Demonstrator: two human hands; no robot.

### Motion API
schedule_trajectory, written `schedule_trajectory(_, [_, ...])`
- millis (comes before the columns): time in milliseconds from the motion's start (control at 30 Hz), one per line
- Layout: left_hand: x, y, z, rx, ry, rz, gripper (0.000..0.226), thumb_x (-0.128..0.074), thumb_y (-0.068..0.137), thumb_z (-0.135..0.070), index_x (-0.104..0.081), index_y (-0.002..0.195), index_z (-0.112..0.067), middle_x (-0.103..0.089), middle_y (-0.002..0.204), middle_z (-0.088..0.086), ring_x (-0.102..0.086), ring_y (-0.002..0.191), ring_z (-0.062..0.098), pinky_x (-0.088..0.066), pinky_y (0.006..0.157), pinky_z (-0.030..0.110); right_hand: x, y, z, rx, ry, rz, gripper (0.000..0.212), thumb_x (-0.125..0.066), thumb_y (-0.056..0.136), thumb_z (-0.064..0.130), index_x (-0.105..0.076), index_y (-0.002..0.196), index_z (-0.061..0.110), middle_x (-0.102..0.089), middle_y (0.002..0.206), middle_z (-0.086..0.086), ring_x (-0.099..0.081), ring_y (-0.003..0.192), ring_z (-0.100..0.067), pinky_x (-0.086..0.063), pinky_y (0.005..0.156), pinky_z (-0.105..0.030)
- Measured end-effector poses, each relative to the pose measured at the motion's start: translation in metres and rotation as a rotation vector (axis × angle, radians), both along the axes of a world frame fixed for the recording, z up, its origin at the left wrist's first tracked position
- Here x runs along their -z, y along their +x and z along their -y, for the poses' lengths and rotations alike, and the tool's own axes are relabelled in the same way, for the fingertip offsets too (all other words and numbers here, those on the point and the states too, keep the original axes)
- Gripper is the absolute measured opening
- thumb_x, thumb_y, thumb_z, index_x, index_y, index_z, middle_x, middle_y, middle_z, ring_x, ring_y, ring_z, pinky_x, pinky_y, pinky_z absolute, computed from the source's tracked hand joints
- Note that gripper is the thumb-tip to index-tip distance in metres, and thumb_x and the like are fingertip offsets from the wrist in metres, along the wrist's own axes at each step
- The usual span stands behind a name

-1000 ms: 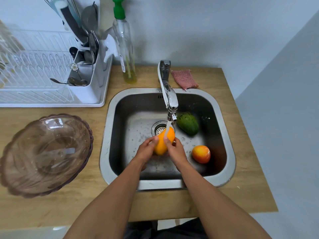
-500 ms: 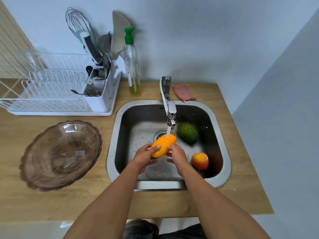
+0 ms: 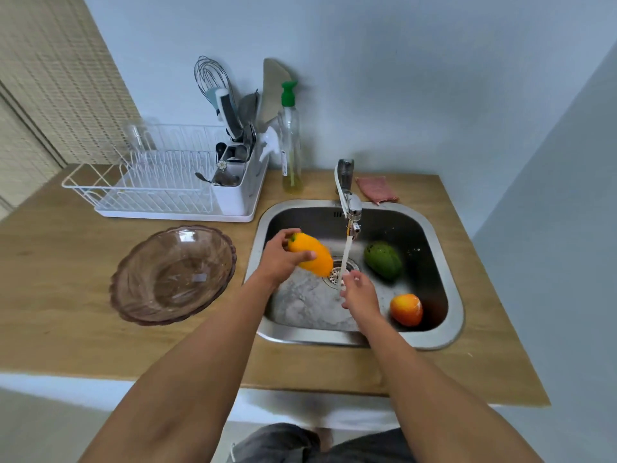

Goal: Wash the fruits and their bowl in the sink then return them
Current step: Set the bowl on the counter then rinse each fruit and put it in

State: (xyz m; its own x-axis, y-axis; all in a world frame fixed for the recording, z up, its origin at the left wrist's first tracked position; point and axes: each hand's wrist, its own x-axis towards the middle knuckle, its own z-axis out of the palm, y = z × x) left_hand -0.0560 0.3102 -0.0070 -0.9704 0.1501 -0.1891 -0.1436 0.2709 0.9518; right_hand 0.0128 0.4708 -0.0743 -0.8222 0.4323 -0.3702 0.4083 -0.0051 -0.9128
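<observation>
My left hand (image 3: 279,259) grips a yellow-orange fruit (image 3: 314,256) over the left part of the steel sink (image 3: 447,332), just left of the running water stream (image 3: 345,259). My right hand (image 3: 360,292) is empty with fingers apart, under the stream near the drain (image 3: 335,274). A green fruit (image 3: 383,260) and a red-orange fruit (image 3: 406,309) lie on the sink floor at the right. The tinted glass bowl (image 3: 173,274) stands empty on the wooden counter left of the sink.
The tap (image 3: 347,195) arches over the sink's back edge. A white dish rack (image 3: 160,182) with a utensil holder (image 3: 233,182) stands behind the bowl. A soap bottle (image 3: 291,142) and a pink cloth (image 3: 377,189) sit by the wall. Blue walls close the back and right.
My left hand has carried the yellow-orange fruit left out of the stream, and my right hand has let go of it. The camera view has tilted up.
</observation>
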Motion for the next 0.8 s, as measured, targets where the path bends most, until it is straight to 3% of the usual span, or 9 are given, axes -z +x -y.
schedule_trajectory(67, [-0.013, -0.003, -0.005, 0.03, -0.053, -0.136, 0.067, -0.084, 0.07, -0.019, -0.055, 0.13, -0.026, -0.048, 0.127, 0.006, -0.049, 0.114, 0.023, -0.046, 0.095, 0.037, -0.004, 0.003, -0.001, -0.004, 0.071, -0.022, 0.01, -0.048, 0.096, 0.031, -0.055, 0.096, 0.024, -0.064, 0.11, -0.012, -0.062, 0.1, -0.034, -0.052, 0.089, -0.053])
schedule_trajectory(133, [-0.017, -0.001, -0.008, 0.047, -0.142, -0.236, 0.069, -0.085, 0.069, -0.022, -0.054, 0.131, -0.025, -0.05, 0.126, 0.004, -0.048, 0.112, 0.018, -0.042, 0.095, 0.032, -0.008, 0.009, -0.003, 0.003, 0.097, -0.048, 0.009, -0.047, 0.096, 0.032, -0.053, 0.091, 0.027, -0.064, 0.108, -0.011, -0.062, 0.101, -0.033, -0.051, 0.091, -0.053])
schedule_trajectory(267, [0.004, 0.02, -0.008, 0.205, -0.525, -0.265, 0.069, -0.085, 0.065, -0.028, -0.052, 0.126, -0.024, -0.058, 0.126, 0.002, -0.054, 0.113, 0.023, -0.044, 0.1, 0.044, -0.013, 0.02, -0.007, -0.019, 0.155, -0.064, 0.03, -0.049, 0.097, 0.032, -0.055, 0.12, 0.015, -0.064, 0.114, -0.007, -0.06, 0.1, -0.024, -0.05, 0.089, -0.042])
schedule_trajectory(333, [0.008, 0.027, -0.008, 0.179, -0.488, -0.283, 0.071, -0.085, 0.066, -0.029, -0.05, 0.128, -0.024, -0.058, 0.127, 0.001, -0.055, 0.115, 0.024, -0.045, 0.1, 0.046, -0.017, 0.023, -0.008, -0.05, 0.18, -0.08, 0.033, -0.052, 0.096, 0.03, -0.054, 0.126, 0.016, -0.062, 0.113, -0.002, -0.057, 0.098, -0.018, -0.045, 0.085, -0.032])
schedule_trajectory(400, [-0.001, 0.026, -0.008, 0.124, -0.42, -0.31, 0.072, -0.084, 0.069, -0.031, -0.048, 0.131, -0.026, -0.058, 0.127, 0.001, -0.054, 0.114, 0.022, -0.045, 0.1, 0.044, -0.022, 0.022, -0.007, -0.095, 0.2, -0.084, 0.032, -0.054, 0.094, 0.027, -0.055, 0.125, 0.021, -0.063, 0.112, 0.0, -0.058, 0.1, -0.018, -0.045, 0.084, -0.032])
schedule_trajectory(533, [-0.01, 0.027, 0.004, 0.265, -0.718, -0.478, 0.068, -0.077, 0.075, -0.039, -0.046, 0.135, -0.03, -0.057, 0.131, 0.0, -0.052, 0.118, 0.025, -0.04, 0.1, 0.045, -0.028, 0.022, 0.0, -0.222, 0.227, -0.062, 0.042, -0.057, 0.092, 0.026, -0.051, 0.134, 0.021, -0.06, 0.127, -0.005, -0.057, 0.113, -0.022, -0.044, 0.095, -0.033])
schedule_trajectory(633, [-0.011, 0.03, 0.013, 0.235, -0.743, -0.493, 0.07, -0.072, 0.08, -0.039, -0.041, 0.142, -0.027, -0.053, 0.137, 0.002, -0.051, 0.122, 0.026, -0.04, 0.102, 0.047, -0.029, 0.024, 0.008, -0.276, 0.236, -0.049, 0.049, -0.057, 0.093, 0.024, -0.046, 0.141, 0.018, -0.054, 0.138, -0.008, -0.054, 0.122, -0.024, -0.043, 0.1, -0.034])
schedule_trajectory(700, [-0.007, 0.033, 0.016, 0.295, -0.877, -0.544, 0.07, -0.069, 0.082, -0.043, -0.038, 0.143, -0.028, -0.052, 0.138, 0.001, -0.05, 0.121, 0.025, -0.04, 0.101, 0.044, -0.027, 0.025, 0.013, -0.29, 0.234, -0.046, 0.051, -0.057, 0.093, 0.024, -0.044, 0.142, 0.018, -0.051, 0.141, -0.007, -0.051, 0.126, -0.023, -0.041, 0.099, -0.031])
schedule_trajectory(800, [-0.006, 0.033, 0.021, 0.143, -0.68, -0.455, 0.072, -0.071, 0.082, -0.04, -0.037, 0.144, -0.026, -0.052, 0.141, 0.003, -0.051, 0.124, 0.027, -0.042, 0.103, 0.045, -0.028, 0.024, 0.015, -0.302, 0.255, -0.06, 0.049, -0.057, 0.093, 0.024, -0.045, 0.14, 0.02, -0.052, 0.139, -0.006, -0.051, 0.125, -0.022, -0.038, 0.092, -0.025])
